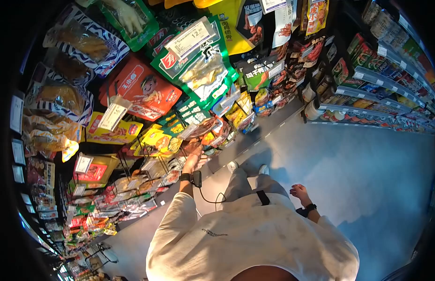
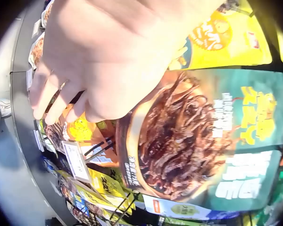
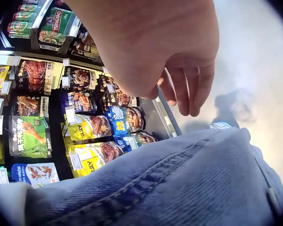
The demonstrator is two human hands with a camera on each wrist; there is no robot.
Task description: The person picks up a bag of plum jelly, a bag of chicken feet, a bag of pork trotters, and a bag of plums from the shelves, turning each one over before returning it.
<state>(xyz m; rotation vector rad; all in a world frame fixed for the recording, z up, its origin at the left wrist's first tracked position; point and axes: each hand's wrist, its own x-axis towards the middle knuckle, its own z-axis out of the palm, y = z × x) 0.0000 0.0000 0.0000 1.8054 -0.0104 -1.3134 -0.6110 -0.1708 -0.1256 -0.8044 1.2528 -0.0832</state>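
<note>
My left hand (image 1: 192, 160) reaches to the lower rows of hanging snack bags. In the left wrist view the hand (image 2: 108, 56) is over an orange packet (image 2: 79, 128), fingers loosely bent and pointing down; whether they touch it I cannot tell. Beside the hand is a large teal bag (image 2: 247, 141) with a picture of dark shredded food, and a yellow bag (image 2: 245, 42) lies above that. Away from the rack, my right hand (image 1: 300, 193) hangs by my side. The right wrist view shows that hand (image 3: 179, 61) with loosely curled fingers and nothing in them.
Metal hooks and price tags (image 1: 113, 114) stick out among the bags. The rack's bottom ledge (image 1: 273, 125) runs diagonally beside my shoes (image 1: 232, 166). Shelves of packaged goods (image 1: 372, 110) stand at the upper right, beyond the grey floor (image 1: 367, 164).
</note>
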